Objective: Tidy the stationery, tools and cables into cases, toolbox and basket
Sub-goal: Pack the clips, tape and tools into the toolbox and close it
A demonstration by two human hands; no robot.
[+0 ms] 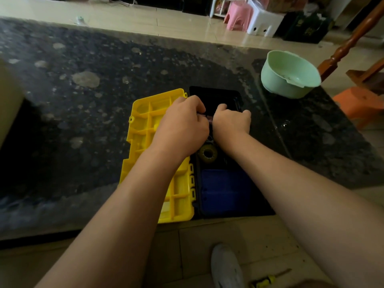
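An open toolbox lies at the table's near edge, its yellow lid (145, 129) flung out to the left and its black body (234, 96) to the right. Inside the body sit a yellowish roll of tape (207, 153) and a blue case (222, 192). My left hand (182, 125) and my right hand (231, 121) meet over the far half of the body, fingers curled round a small dark thing with a pinkish part (209, 119) between them. What that thing is stays hidden by the fingers.
A mint green basket (288, 73) stands at the table's far right corner. A yellow-handled screwdriver (268, 280) lies on the floor by my white shoe (226, 267). An orange stool (361, 104) and a wooden post (349, 42) stand right of the dark stone table (83, 100).
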